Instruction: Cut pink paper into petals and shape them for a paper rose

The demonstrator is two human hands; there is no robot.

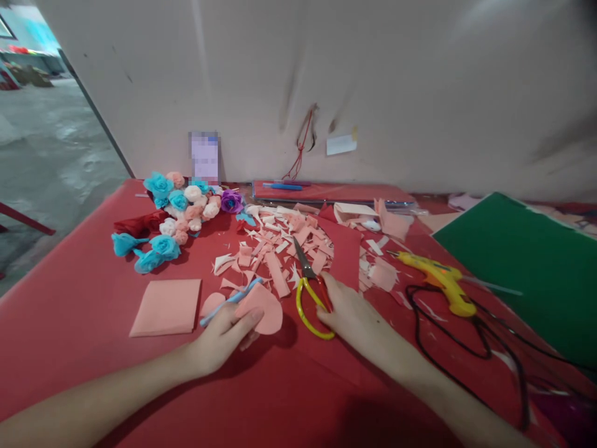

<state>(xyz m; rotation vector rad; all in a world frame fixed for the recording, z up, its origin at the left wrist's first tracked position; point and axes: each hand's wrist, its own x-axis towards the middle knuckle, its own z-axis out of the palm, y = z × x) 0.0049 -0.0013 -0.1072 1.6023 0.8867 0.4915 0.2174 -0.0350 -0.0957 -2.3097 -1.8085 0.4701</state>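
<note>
Here's the left hand (221,339), thumb on top, pinching a pink paper cutout (265,316); over on the right, the right hand (342,306) grips the scissors (306,271) by their yellow and red handles, points aimed far and a touch left, blades apparently together. Danger spots? If the blades closed close to that thumb, they could nick it, and a loose pinch could let the paper buckle into a ragged edge. Set down among the paper scraps (275,252) on the far side, a cutout might be lost, pink on pink. And a forearm swinging right could catch the black cord (417,336) and drag the yellow glue gun (438,277). Position check: the cutout juts right from the left fingertips, between the hands, just left of the scissors' yellow loop and apart from the blades.
</note>
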